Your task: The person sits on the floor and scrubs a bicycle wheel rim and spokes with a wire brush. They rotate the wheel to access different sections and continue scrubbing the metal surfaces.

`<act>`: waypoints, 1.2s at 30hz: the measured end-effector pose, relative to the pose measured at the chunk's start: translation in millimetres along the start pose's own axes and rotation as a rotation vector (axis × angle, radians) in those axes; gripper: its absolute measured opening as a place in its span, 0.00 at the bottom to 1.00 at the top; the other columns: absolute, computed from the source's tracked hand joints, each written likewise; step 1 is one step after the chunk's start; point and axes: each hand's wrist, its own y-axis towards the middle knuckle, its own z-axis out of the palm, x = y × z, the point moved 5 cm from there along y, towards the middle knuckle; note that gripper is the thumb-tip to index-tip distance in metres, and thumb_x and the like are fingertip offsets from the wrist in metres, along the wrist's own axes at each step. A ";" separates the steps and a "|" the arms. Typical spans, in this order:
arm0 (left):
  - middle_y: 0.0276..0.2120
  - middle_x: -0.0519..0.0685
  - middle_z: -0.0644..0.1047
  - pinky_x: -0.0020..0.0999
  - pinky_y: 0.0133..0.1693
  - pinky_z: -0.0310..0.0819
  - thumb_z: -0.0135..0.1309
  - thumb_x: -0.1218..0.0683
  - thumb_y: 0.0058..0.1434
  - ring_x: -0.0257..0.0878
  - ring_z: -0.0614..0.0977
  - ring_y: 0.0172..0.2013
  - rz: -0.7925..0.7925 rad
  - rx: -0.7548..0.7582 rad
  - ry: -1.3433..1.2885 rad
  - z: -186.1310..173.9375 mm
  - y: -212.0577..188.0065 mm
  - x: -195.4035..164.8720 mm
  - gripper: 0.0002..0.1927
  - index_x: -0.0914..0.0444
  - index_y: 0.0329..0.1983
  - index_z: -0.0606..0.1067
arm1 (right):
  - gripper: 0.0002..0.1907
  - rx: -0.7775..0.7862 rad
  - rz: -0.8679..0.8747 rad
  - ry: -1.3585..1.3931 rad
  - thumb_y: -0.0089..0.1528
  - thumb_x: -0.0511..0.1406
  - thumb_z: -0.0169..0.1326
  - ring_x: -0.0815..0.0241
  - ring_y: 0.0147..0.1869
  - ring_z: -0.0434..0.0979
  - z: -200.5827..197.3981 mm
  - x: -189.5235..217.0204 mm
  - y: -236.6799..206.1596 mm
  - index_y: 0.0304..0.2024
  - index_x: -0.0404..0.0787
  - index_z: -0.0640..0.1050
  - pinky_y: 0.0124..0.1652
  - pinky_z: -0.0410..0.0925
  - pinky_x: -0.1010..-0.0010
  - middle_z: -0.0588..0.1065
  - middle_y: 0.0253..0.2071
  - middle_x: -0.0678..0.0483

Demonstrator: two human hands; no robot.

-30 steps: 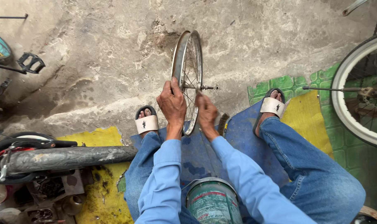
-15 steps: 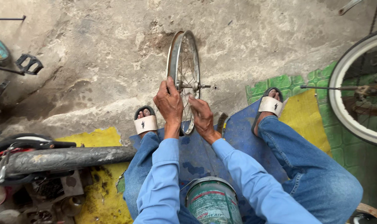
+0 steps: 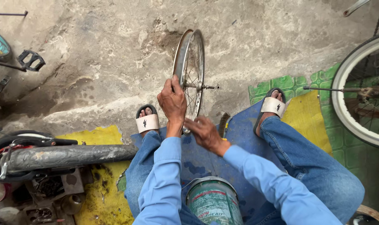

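The bare metal wheel (image 3: 189, 73) stands upright on its rim on the concrete floor (image 3: 93, 54), seen nearly edge-on, its plane running away from the person and its axle (image 3: 204, 87) sticking out level to the right; it is a shiny, tyreless rim with thin spokes. The left hand (image 3: 172, 102) is closed around the near rim, while the right hand (image 3: 204, 131), fingers loosely curled, touches the rim's lowest part just beside the left wrist. Nearer the person than the wheel, between the knees, sits a green metal can (image 3: 213, 202) whose contents cannot be made out.
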 end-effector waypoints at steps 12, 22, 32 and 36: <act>0.15 0.57 0.73 0.49 0.28 0.65 0.44 0.49 0.73 0.52 0.74 0.16 0.032 -0.028 0.008 -7.1 0.7 -10.6 0.19 0.64 0.29 0.75 | 0.19 -0.008 0.132 0.363 0.59 0.23 0.50 0.50 0.47 0.78 3.5 1.2 -13.8 0.51 0.40 0.79 0.47 0.73 0.60 0.82 0.47 0.47; 0.17 0.59 0.72 0.49 0.27 0.65 0.46 0.50 0.73 0.54 0.76 0.19 0.070 -0.029 0.024 -7.2 -3.4 -17.3 0.19 0.65 0.29 0.74 | 0.12 -0.104 0.426 0.170 0.66 0.26 0.54 0.50 0.36 0.75 2.2 -29.1 21.5 0.51 0.37 0.81 0.36 0.69 0.60 0.75 0.32 0.44; 0.17 0.59 0.73 0.50 0.26 0.64 0.47 0.51 0.73 0.54 0.76 0.18 0.109 -0.037 0.036 -7.3 -4.2 -18.3 0.16 0.64 0.30 0.74 | 0.15 0.013 0.202 -0.104 0.57 0.26 0.57 0.44 0.34 0.73 -14.8 -41.1 40.4 0.46 0.44 0.82 0.35 0.67 0.54 0.72 0.26 0.45; 0.18 0.59 0.73 0.51 0.27 0.65 0.47 0.51 0.73 0.56 0.77 0.20 0.108 -0.011 0.018 -3.5 -7.2 -19.7 0.16 0.64 0.30 0.73 | 0.15 -0.015 0.182 -0.006 0.59 0.26 0.56 0.47 0.36 0.73 -6.5 -48.7 37.3 0.47 0.44 0.79 0.37 0.68 0.57 0.73 0.31 0.49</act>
